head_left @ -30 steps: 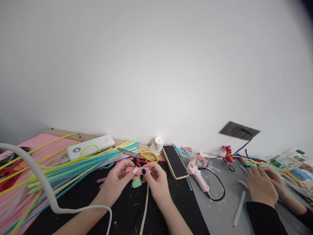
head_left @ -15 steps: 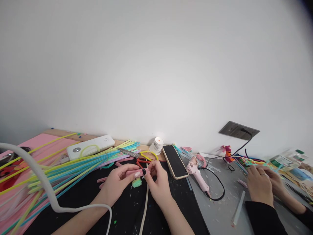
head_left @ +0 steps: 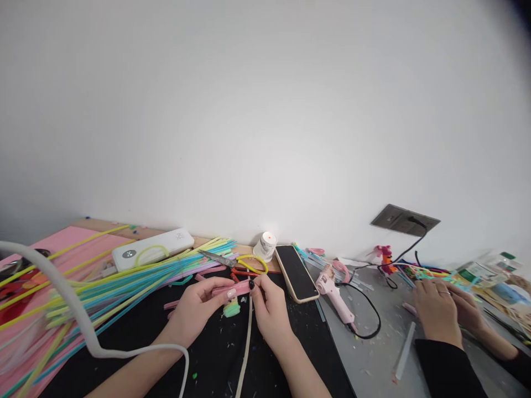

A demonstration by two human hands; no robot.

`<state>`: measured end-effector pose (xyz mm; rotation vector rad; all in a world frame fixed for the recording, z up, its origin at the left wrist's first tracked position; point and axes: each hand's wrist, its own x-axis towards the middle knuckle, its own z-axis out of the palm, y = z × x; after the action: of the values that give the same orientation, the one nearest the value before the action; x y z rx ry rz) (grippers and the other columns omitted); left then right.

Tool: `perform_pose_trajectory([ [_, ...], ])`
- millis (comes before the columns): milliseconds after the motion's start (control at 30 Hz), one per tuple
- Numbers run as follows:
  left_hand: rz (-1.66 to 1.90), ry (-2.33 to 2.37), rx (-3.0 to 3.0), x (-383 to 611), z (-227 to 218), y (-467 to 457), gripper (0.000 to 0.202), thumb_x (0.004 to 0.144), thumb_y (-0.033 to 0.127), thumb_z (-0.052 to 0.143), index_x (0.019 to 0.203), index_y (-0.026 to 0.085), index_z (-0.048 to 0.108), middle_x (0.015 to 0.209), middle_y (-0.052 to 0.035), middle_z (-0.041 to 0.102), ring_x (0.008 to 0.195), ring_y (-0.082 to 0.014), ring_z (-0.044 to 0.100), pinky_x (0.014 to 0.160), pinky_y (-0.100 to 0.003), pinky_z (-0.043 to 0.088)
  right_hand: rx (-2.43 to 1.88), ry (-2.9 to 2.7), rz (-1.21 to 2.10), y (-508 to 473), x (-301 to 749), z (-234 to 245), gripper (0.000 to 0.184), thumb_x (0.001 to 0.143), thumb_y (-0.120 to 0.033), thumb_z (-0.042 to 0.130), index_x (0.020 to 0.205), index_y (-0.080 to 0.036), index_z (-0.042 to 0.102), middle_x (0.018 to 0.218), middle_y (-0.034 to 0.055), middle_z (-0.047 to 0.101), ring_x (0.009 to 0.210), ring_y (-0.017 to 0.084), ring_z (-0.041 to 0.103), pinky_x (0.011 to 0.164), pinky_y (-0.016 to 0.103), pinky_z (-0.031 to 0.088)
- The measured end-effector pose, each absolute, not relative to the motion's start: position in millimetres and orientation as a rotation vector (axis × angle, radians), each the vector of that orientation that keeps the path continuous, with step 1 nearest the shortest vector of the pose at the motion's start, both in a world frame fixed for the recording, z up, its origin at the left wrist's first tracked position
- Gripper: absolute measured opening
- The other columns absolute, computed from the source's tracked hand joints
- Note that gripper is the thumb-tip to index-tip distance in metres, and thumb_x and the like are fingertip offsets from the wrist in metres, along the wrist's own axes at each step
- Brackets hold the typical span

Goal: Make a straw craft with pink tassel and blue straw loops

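My left hand (head_left: 198,310) pinches a short bundle of pink pipe cleaner (head_left: 240,287) between thumb and fingers. My right hand (head_left: 269,303) closes its thumb and index finger on the bundle's right end. Just under the bundle shows a small light-green fuzzy piece (head_left: 232,309); whether it is joined to the pink one I cannot tell. Scissors with yellow handles (head_left: 258,258) lie behind my hands, beside red pipe cleaner pieces (head_left: 236,276). More pink pieces (head_left: 171,305) stick out to the left of my left hand.
Many coloured pipe cleaners (head_left: 141,293) and a white power bank (head_left: 153,249) lie left. A paper cup (head_left: 265,246), a phone (head_left: 296,274) and a pink glue gun (head_left: 337,298) stand toward the right. White cables cross in front. Another person's hands (head_left: 440,309) work at far right.
My right hand has shifted slightly right along the pink bundle, and more of it shows between my hands. The left hand has barely moved.
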<state>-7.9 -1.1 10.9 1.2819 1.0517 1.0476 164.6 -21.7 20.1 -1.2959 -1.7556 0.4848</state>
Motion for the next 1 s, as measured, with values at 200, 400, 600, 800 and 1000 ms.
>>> perform_pose_trajectory([
  [200,1.016,1.016,1.299,-7,12,-1,0.025,0.072,0.039,0.069,0.088,0.019,0.072,0.085,-0.0051,0.075,0.084,-0.0255,0.069,0.079,-0.037,0.055,-1.288,-1.647,0.611,-17,165,16,0.031,0.093,-0.035,0.042,0.065,-0.021,0.038,0.059,-0.0048,0.038,0.055,0.012,0.036,0.051,0.023,0.029],
  [400,1.058,0.921,1.397,-4,5,-4,0.022,0.076,0.037,0.068,0.087,0.019,0.062,0.085,-0.0034,0.069,0.082,-0.0202,0.066,0.072,-0.030,0.053,-1.228,-1.706,0.621,-20,166,19,0.026,0.091,-0.028,0.046,0.066,-0.020,0.044,0.061,-0.0043,0.042,0.056,0.011,0.039,0.053,0.022,0.031],
  [600,1.056,0.937,1.512,-3,4,-7,0.020,0.082,0.038,0.063,0.084,0.020,0.055,0.075,-0.0002,0.064,0.066,-0.0151,0.060,0.061,-0.026,0.048,-1.298,-1.795,0.439,-17,171,16,0.024,0.093,-0.022,0.041,0.077,-0.018,0.058,0.071,0.0009,0.058,0.066,0.015,0.053,0.062,0.025,0.041],
  [800,1.118,0.964,1.370,-2,5,-7,0.037,0.081,0.043,0.063,0.108,0.020,0.054,0.089,-0.0073,0.072,0.076,-0.0219,0.068,0.064,-0.032,0.053,-1.472,-1.847,0.209,-3,183,-1,0.047,0.082,-0.006,0.045,0.125,-0.020,0.054,0.118,0.0104,0.063,0.112,0.023,0.057,0.094,0.038,0.043],
  [1000,1.168,0.995,1.340,-6,-7,-1,0.038,0.081,0.045,0.062,0.109,0.018,0.057,0.106,-0.0102,0.071,0.097,-0.0252,0.068,0.083,-0.037,0.054,-1.698,-1.995,0.011,9,183,-1,0.055,0.075,0.002,0.044,0.122,-0.023,0.057,0.118,0.0098,0.065,0.108,0.026,0.057,0.086,0.038,0.040],
])
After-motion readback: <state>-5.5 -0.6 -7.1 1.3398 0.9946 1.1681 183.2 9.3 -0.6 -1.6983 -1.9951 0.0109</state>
